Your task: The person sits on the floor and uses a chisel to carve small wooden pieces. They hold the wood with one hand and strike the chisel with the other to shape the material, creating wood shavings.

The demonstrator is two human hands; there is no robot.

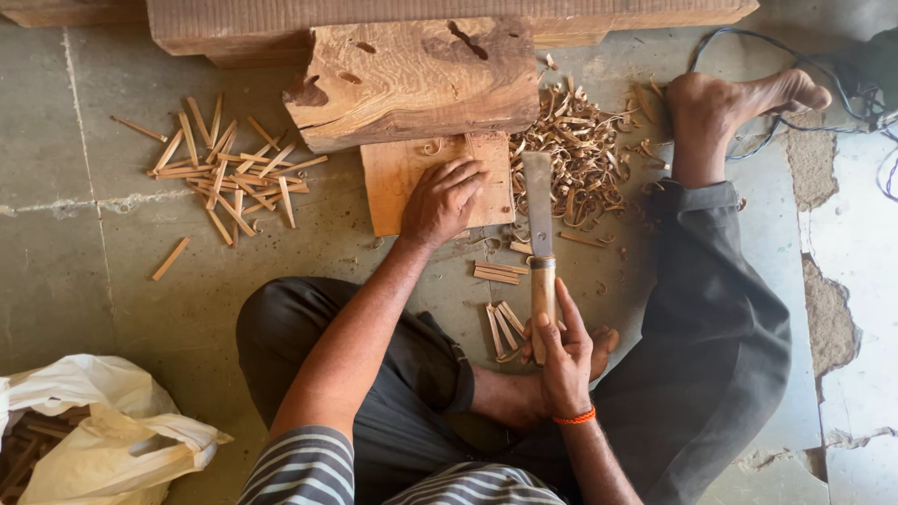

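Under left hand (pixel 441 201): flat wooden block (pixel 398 182), fingers pressed, holding nothing. Right hand (pixel 564 360) grips chopping knife (pixel 540 243) by handle. Left of hands: finished stick pile (pixel 229 173); shavings heap (pixel 575 150) beyond blade; few sticks (pixel 505 323) near right hand uncut.

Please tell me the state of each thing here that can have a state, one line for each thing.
left hand: palm down, fingers pressed on the wooden board
right hand: closed around the knife handle
knife: held, blade pointing away, tip by the board
wooden board: flat on the floor
wood shavings: piled loose
wooden sticks: scattered
plastic bag: open, sticks inside
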